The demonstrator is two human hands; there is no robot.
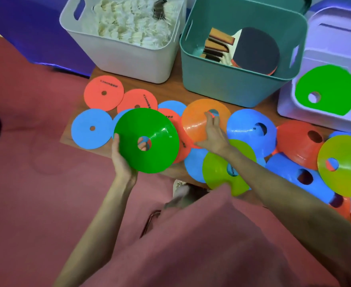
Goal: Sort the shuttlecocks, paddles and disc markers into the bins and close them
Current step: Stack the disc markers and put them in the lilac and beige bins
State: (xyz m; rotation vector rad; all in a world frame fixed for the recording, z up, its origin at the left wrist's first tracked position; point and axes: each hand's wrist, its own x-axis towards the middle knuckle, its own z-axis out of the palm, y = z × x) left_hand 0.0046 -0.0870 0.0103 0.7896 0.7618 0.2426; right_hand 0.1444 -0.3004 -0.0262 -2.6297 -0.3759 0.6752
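From the head view, the left hand (121, 160) grips a dark green disc marker (147, 140) by its left rim, thumb on top and fingers curled beneath, fingertips showing through the centre hole; the disc is raised above the flat markers on the wooden table (67, 135); the right hand (213, 135) lies with fingers fairly straight on an orange cone marker (199, 123), fingertips at its top hole, pressing rather than pinching; red and blue flat markers (91, 129) lie to the left, more blue, red and yellow-green cones (342, 166) piled to the right; behind stand a white bin (127, 59) full of shuttlecocks (133, 23), a teal bin (228, 83) holding paddles (257, 49), and a lilac bin (294, 108) with another green marker (327, 85) inside.
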